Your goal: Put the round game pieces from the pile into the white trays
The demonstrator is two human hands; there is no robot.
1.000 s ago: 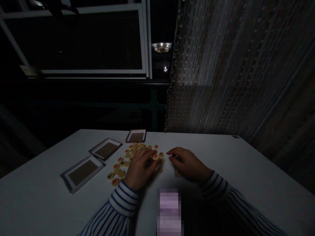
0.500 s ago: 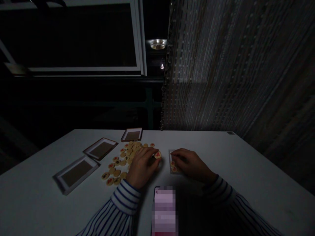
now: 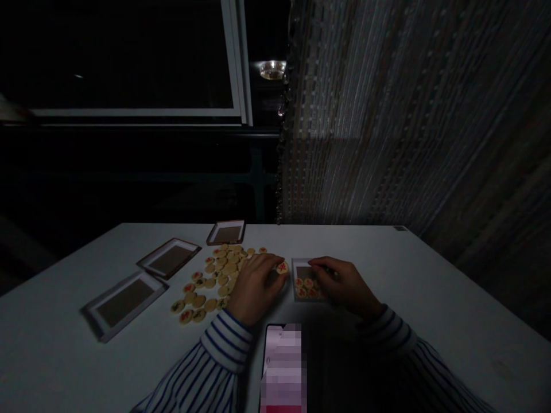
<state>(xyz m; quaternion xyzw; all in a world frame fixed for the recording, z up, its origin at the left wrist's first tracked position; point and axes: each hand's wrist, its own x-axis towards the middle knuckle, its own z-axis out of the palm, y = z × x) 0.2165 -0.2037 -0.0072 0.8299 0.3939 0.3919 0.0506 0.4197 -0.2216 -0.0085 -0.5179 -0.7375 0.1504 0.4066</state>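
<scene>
Between its thumb and fingers, my left hand point(image 3: 257, 287) holds a round wooden piece point(image 3: 282, 268) with a red character facing up. It is just left of a shallow box point(image 3: 300, 264). Several red-marked pieces point(image 3: 308, 283) lie in the near part of that box. My right hand point(image 3: 348, 285) is over the box's right side, fingertips pinched together at its far part; whatever they hold, if anything, is hidden. A pile of round wooden pieces point(image 3: 210, 283) spreads over the white table left of my left hand, some with red or dark characters, others plain.
Three more shallow boxes or lids, one near left point(image 3: 124, 303), one behind it point(image 3: 170, 258) and one farther back point(image 3: 226, 232), stand on the white table point(image 3: 387, 252). A phone point(image 3: 282, 367) lies at the near edge. A string curtain point(image 3: 365, 115) hangs beyond.
My left hand has moved right with the piece, closer to the box. My right hand has shifted slightly right, so more of the red-marked pieces in the box show. The view has shifted a little.
</scene>
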